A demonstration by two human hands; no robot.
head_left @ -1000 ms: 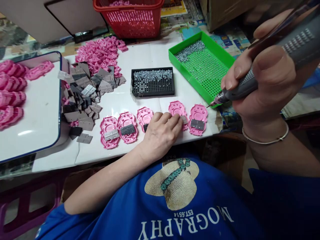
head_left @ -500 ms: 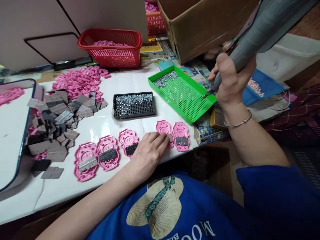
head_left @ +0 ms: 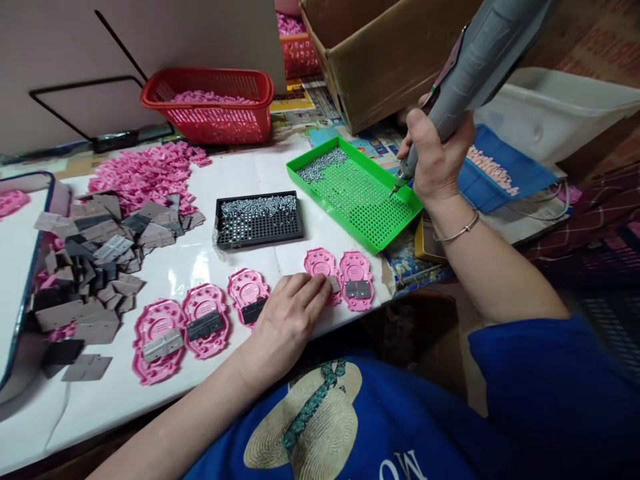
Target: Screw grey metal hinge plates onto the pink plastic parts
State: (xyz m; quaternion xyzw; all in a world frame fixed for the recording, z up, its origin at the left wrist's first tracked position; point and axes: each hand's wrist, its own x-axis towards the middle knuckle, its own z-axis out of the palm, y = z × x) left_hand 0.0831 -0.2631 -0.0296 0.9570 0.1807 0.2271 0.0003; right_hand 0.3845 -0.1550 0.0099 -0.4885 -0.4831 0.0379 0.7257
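My right hand (head_left: 443,157) is wrapped round a grey electric screwdriver (head_left: 465,77), which slants down to the left. Its bit points into the right part of a green perforated tray (head_left: 400,230), at the holes; whether it touches a screw cannot be made out. My left hand (head_left: 287,317) lies palm down at the table's front edge, its fingertips over the grey plate on a pink plastic shell (head_left: 320,261). To its right sits another pink shell (head_left: 356,267) with a grey plate. Several more shells (head_left: 207,300) with plates lie to the left, one partly behind my hand.
A black perforated tray (head_left: 260,233) holds small screws. Left of it are heaps of grey plates (head_left: 95,267) and pink parts (head_left: 145,177). A red basket (head_left: 210,123), a cardboard box (head_left: 380,73) and a blue tray (head_left: 525,180) stand farther back.
The view has shifted slightly, so the things appear farther left and lower. The screwdriver's bit has moved a little leftward over the green tray. My left hand stays on the same shell.
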